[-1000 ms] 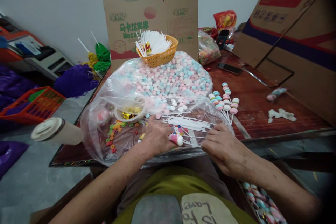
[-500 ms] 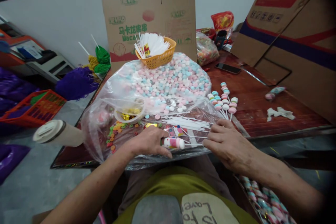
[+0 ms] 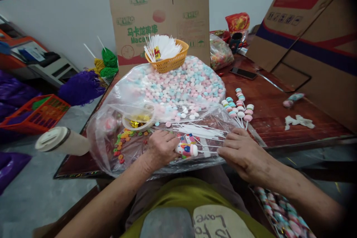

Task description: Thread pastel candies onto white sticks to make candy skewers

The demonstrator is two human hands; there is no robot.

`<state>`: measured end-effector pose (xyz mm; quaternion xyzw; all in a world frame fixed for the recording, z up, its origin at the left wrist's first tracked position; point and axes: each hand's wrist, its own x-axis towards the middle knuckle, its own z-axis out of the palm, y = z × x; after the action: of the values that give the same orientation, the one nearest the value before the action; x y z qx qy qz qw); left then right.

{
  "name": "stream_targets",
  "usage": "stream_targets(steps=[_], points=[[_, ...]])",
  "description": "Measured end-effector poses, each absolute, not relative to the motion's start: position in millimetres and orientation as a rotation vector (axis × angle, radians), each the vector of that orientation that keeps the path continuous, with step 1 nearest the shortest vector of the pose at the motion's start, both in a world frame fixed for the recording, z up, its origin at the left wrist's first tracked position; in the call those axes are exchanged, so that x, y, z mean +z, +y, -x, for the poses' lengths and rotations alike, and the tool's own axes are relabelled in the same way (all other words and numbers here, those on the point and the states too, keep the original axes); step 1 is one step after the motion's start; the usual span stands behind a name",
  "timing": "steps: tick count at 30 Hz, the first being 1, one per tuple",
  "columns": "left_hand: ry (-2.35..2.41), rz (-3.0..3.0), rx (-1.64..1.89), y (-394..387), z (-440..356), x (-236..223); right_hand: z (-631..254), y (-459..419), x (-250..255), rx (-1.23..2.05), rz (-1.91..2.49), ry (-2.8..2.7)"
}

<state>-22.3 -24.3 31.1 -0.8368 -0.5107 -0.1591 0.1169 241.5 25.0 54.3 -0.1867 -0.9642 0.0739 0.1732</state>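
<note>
White, pink and blue, the wrapped candy stack (image 3: pixel 187 150) hung level over the clear plastic (image 3: pixel 181 167); left hand (image 3: pixel 163 147) pinched its wrapper end, right hand (image 3: pixel 241 154) its stick (image 3: pixel 208 152), apparently for steadiness

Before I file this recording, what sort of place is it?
Probably a small candy-packing workspace: a wrapped candy skewer, loose white sticks and a large clear bag of pastel candies are all at one table.
</note>
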Motion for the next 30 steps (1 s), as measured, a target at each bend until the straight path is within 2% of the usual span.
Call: stream_targets(steps=[5,11,18,23,27,30], points=[[-1.626,2.601,-0.541,-18,16,32,-240,30,58,0.006,0.506,-2.719],[-1.983,2.820,-0.425,-13,6,36,-230,38,70,-0.159,0.450,-2.713],[-2.234,2.937,-0.336,-8,-14,39,-215,42,67,0.055,0.432,-2.834],[-2.326,3.120,-0.597,-14,0,38,-225,60,57,0.204,0.497,-2.830],[-2.328,3.494,-0.629,-19,22,40,-235,68,58,0.231,0.433,-2.812],[-2.530,3.831,-0.592,-21,30,43,-238,67,63,0.230,0.364,-2.785]])
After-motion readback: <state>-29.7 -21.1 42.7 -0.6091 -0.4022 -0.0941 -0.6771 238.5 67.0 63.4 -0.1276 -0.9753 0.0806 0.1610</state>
